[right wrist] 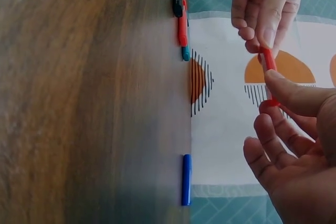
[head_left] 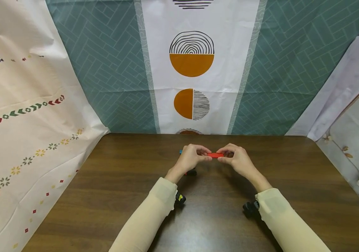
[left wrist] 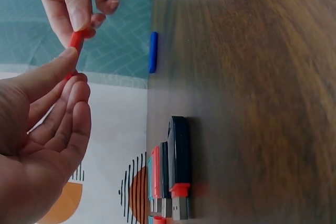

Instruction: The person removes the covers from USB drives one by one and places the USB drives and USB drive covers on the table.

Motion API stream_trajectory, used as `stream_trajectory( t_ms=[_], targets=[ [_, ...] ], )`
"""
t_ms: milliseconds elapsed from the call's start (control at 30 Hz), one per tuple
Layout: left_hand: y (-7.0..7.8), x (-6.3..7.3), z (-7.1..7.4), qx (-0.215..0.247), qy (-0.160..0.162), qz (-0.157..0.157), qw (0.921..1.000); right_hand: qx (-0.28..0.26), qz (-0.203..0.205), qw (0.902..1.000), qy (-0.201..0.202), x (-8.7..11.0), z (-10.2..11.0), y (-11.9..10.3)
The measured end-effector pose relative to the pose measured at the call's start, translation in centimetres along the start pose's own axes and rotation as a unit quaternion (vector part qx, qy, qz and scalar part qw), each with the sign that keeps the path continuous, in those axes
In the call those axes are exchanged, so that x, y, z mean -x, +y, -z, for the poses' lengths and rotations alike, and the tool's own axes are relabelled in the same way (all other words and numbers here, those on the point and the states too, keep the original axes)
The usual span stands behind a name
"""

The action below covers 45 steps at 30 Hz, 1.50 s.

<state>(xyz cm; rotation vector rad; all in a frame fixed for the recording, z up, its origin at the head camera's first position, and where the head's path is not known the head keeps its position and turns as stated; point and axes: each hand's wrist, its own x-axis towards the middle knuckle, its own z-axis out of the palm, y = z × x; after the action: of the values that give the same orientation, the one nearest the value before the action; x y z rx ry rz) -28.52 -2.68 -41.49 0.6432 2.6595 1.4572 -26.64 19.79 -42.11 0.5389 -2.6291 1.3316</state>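
Note:
In the head view, a small slim red stick (head_left: pixel 215 155) is held up over the table between both hands. My left hand (head_left: pixel 192 156) pinches one end between thumb and fingers. The other end is pinched by my right hand (head_left: pixel 236 159). In the right wrist view, a pale part of the red stick (right wrist: pixel 268 60) shows between the fingers. Several USB sticks lie side by side near my left hand, among them a black one (left wrist: pixel 180 153) with a red collar and a red one (left wrist: pixel 155 169). My left hand and forearm mostly hide them in the head view.
A blue stick (left wrist: pixel 153 52) lies apart from the USB sticks on the brown wooden table (head_left: pixel 129 196). Behind the table hangs a patterned cloth (head_left: pixel 116 70). Another cloth (head_left: pixel 25 122) drapes along the left side. Black wrist cameras (head_left: pixel 251 209) sit beneath the forearms.

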Motion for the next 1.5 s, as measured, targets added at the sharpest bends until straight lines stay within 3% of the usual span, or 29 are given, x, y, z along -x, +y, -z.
stream_trajectory(
  t_ms=[233,533,833,967,1200,1500],
  targets=[
    [-0.2,0.1,0.5,-0.005,0.005,-0.015,0.9999,0.007,-0.001,1.0000,0.001,0.2,0.9,0.4],
    [-0.2,-0.3,1.5,0.016,0.022,-0.014,0.9995,0.013,-0.014,0.9998,0.010,0.0,2.0,0.8],
    [0.0,-1.3,1.5,0.001,0.046,0.003,0.9989,0.015,-0.025,0.9995,0.013,-1.0,1.9,0.7],
    [-0.5,-2.0,1.0,-0.017,0.046,0.018,0.9986,0.019,-0.043,0.9989,-0.002,-1.8,1.7,1.2],
    [-1.5,-3.0,-0.5,-0.038,0.050,0.073,0.9953,0.031,-0.073,0.9966,-0.023,-3.0,1.1,2.8],
    [-1.3,-3.8,-2.2,-0.118,0.026,0.090,0.9886,0.040,-0.087,0.9944,-0.046,-3.5,-0.1,4.5]
  ],
)
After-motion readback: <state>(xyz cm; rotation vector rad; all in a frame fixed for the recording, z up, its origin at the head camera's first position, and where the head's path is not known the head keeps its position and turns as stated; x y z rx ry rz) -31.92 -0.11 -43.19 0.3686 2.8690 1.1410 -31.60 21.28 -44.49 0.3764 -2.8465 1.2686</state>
